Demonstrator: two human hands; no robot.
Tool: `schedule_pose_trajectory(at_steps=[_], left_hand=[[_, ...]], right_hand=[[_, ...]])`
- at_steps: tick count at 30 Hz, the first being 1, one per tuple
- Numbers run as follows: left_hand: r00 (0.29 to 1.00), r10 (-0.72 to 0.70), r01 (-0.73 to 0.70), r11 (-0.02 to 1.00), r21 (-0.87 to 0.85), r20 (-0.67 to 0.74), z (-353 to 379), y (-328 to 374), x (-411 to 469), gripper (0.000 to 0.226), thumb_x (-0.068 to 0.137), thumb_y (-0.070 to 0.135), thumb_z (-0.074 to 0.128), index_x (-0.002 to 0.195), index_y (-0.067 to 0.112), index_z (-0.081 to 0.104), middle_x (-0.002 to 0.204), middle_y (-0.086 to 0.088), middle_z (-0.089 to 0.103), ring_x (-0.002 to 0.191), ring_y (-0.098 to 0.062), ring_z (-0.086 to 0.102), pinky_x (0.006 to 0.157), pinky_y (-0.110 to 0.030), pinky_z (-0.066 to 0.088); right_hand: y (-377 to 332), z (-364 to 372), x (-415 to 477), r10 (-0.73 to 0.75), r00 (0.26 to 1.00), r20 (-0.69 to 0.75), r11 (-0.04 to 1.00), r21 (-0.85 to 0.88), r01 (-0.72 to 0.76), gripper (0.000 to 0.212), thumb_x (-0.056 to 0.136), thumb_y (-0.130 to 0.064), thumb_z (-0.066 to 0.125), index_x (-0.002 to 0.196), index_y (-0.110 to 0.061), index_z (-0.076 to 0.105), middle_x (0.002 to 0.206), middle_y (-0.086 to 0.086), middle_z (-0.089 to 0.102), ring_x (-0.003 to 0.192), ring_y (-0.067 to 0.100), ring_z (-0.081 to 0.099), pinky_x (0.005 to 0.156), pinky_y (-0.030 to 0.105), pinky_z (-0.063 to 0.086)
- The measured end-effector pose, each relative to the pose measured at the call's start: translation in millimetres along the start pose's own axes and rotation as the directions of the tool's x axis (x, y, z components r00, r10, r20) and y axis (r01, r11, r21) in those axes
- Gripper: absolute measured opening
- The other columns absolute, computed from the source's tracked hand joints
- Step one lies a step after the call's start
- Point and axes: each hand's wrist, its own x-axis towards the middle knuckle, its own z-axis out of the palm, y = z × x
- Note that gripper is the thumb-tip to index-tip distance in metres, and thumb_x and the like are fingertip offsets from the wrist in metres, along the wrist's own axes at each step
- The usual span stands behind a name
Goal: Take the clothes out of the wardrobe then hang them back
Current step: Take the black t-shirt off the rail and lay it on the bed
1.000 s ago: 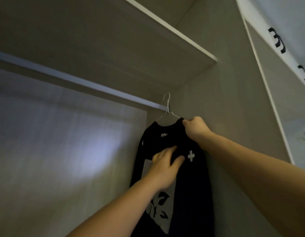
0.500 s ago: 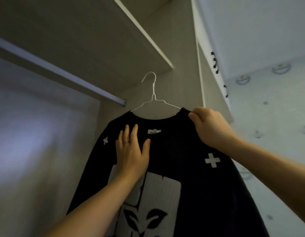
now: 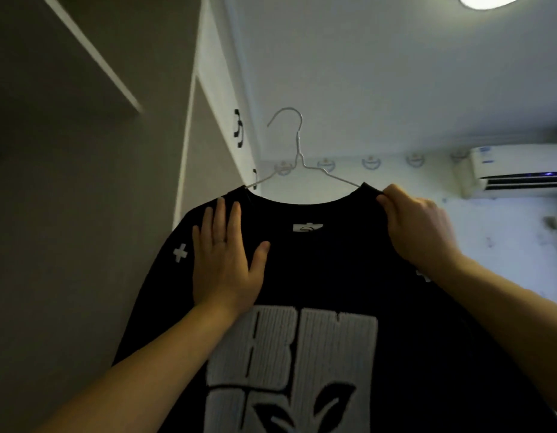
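Black sweatshirt on its wire hanger has come clear of the wardrobe, hook free. The left hand lies flat on the chest, fingers straight; the right hand grips the shoulder. Printed lettering is blurred.

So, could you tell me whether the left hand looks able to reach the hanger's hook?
Probably yes: the left hand lies flat on the black shirt, holding nothing, and the hanger's hook stands bare above it, with nothing between them.
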Motion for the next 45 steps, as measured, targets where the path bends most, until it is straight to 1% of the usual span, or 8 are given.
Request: schedule_pose_trajectory(at_steps=[7, 13, 17, 23, 29, 34, 41, 45], left_hand=[[0.998, -0.015, 0.023, 0.989, -0.147, 0.058, 104.3, 115.3, -18.7, 0.073, 0.095, 0.058, 0.024, 0.157, 0.02, 0.017, 0.164, -0.004, 0.013, 0.151, -0.028, 0.007, 0.121, -0.052, 0.007], [0.975, -0.045, 0.13, 0.91, -0.394, 0.218, 214.8, 215.0, -73.3, 0.056, 0.102, 0.04, 0.039, 0.152, 0.017, 0.031, 0.147, -0.009, 0.041, 0.132, -0.033, 0.037, 0.107, -0.048, 0.03], [0.924, -0.051, 0.277, 0.775, -0.568, 0.38, 284.6, 271.2, -119.0, 0.042, 0.098, 0.04, 0.036, 0.125, 0.015, 0.055, 0.119, -0.011, 0.059, 0.109, -0.036, 0.052, 0.091, -0.047, 0.043], [0.835, -0.026, 0.423, 0.667, -0.613, 0.549, 362.2, 345.3, -202.9, 0.017, 0.105, 0.019, 0.04, 0.089, 0.014, 0.047, 0.085, 0.001, 0.048, 0.088, -0.03, 0.05, 0.071, -0.035, 0.033], [0.776, 0.037, 0.405, 0.736, -0.542, 0.63, 436.8, 378.5, -300.7, 0.026, 0.101, 0.024, 0.038, 0.093, 0.005, 0.055, 0.091, -0.017, 0.057, 0.087, -0.037, 0.051, 0.073, -0.046, 0.041], [0.755, 0.033, 0.369, 0.804, -0.466, 0.655, 500.8, 391.1, -355.4, 0.022, 0.102, 0.021, 0.045, 0.101, 0.004, 0.058, 0.104, -0.021, 0.059, 0.099, -0.04, 0.048, 0.079, -0.046, 0.035], [0.7, 0.096, 0.341, 0.826, -0.449, 0.708, 624.8, 391.5, -396.7, 0.024, 0.102, 0.023, 0.045, 0.105, 0.003, 0.058, 0.109, -0.025, 0.056, 0.106, -0.044, 0.046, 0.085, -0.051, 0.036], [0.637, 0.146, 0.345, 0.824, -0.45, 0.756, 689.1, 398.4, -419.0, 0.025, 0.102, 0.025, 0.045, 0.106, 0.004, 0.058, 0.111, -0.025, 0.056, 0.109, -0.044, 0.045, 0.088, -0.052, 0.036]], right_hand=[[134.1, -50.0, -36.5, 0.063, 0.998, -0.01, 0.981, -0.181, -0.064, 0.029, 0.101, -0.037, 0.039, 0.091, -0.015, 0.055, 0.088, 0.014, 0.065, 0.075, 0.038, 0.058, 0.061, 0.038, 0.04], [249.2, -95.0, -98.4, 0.063, 0.998, 0.027, 0.933, -0.357, -0.049, 0.028, 0.101, -0.033, 0.045, 0.093, -0.012, 0.06, 0.085, 0.012, 0.065, 0.074, 0.035, 0.059, 0.061, 0.032, 0.031], [320.9, -117.5, -154.8, 0.138, 0.987, 0.086, 0.905, -0.417, -0.09, 0.03, 0.101, -0.036, 0.042, 0.089, -0.014, 0.058, 0.08, 0.01, 0.064, 0.073, 0.035, 0.058, 0.06, 0.036, 0.038], [399.8, -147.5, -259.4, 0.325, 0.925, 0.195, 0.874, -0.435, -0.215, 0.03, 0.098, -0.038, 0.04, 0.091, -0.016, 0.058, 0.081, 0.009, 0.064, 0.077, 0.032, 0.058, 0.067, 0.042, 0.046], [438.7, -158.0, -379.0, 0.531, 0.766, 0.363, 0.824, -0.432, -0.367, 0.02, 0.099, -0.035, 0.048, 0.092, -0.023, 0.062, 0.083, -0.002, 0.066, 0.076, 0.025, 0.062, 0.069, 0.04, 0.051], [462.6, -140.6, -453.1, 0.647, 0.595, 0.476, 0.76, -0.467, -0.453, 0.024, 0.096, -0.043, 0.049, 0.094, -0.026, 0.066, 0.08, -0.005, 0.068, 0.074, 0.017, 0.064, 0.067, 0.044, 0.054], [507.4, -68.9, -506.3, 0.74, 0.428, 0.518, 0.669, -0.507, -0.544, 0.012, 0.096, -0.03, 0.058, 0.086, -0.029, 0.064, 0.067, -0.02, 0.055, 0.066, -0.003, 0.053, 0.064, 0.015, 0.035], [533.7, -32.6, -536.2, 0.806, 0.335, 0.488, 0.581, -0.547, -0.602, 0.013, 0.096, -0.031, 0.058, 0.084, -0.034, 0.06, 0.07, -0.018, 0.058, 0.069, -0.002, 0.055, 0.065, 0.015, 0.038]])
